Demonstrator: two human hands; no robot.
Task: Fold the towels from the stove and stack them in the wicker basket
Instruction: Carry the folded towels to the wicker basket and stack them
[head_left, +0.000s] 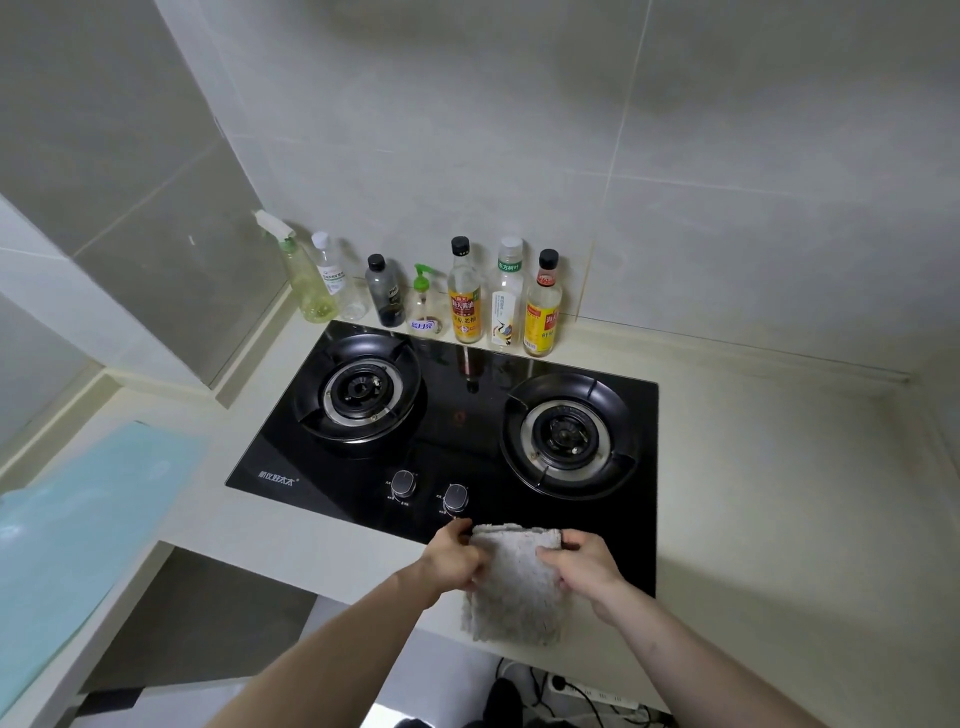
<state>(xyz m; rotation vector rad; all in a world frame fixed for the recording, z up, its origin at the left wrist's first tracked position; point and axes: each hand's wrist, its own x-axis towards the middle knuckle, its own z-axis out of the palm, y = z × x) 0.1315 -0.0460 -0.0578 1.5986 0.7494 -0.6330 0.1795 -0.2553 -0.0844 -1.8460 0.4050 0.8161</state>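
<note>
A grey fluffy towel (517, 587), folded over, hangs between my two hands at the front edge of the black two-burner stove (457, 410). My left hand (454, 558) grips its upper left edge. My right hand (582, 564) grips its upper right edge. The towel's lower part droops over the counter's front edge. No wicker basket is in view.
Several bottles (467, 296) line the back wall behind the stove. Two knobs (431, 491) sit just beyond my hands. A pale blue board (78, 525) lies on the counter at left. Cream counter (779, 519) stretches to the right. Cables and a power strip (587, 693) lie on the floor below.
</note>
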